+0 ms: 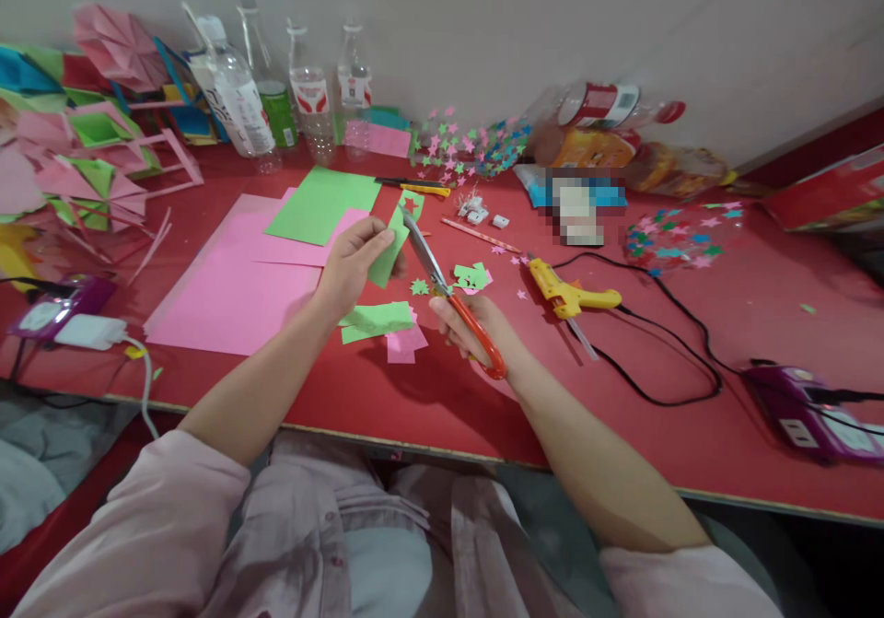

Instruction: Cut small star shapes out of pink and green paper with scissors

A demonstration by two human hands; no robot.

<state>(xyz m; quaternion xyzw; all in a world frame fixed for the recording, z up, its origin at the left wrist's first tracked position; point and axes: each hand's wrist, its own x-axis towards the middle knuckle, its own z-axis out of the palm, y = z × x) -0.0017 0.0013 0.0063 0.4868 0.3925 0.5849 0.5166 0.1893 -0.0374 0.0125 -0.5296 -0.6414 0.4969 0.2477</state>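
Observation:
My left hand (354, 263) pinches a strip of green paper (388, 251) and holds it up over the red table (414, 397). My right hand (476, 323) grips red-handled scissors (448, 294); their blades point up and left and meet the top of the green strip. A small green star (418, 287) lies on the table just below the blades. Green and pink paper scraps (383, 323) lie under my hands.
Pink (235, 286) and green sheets (321, 205) lie to the left. A yellow glue gun (570, 293) with a black cord lies to the right. Plastic bottles (238, 93), folded paper shapes (83, 139) and paper stars (462, 148) line the back. Purple devices (808, 406) sit at both front corners.

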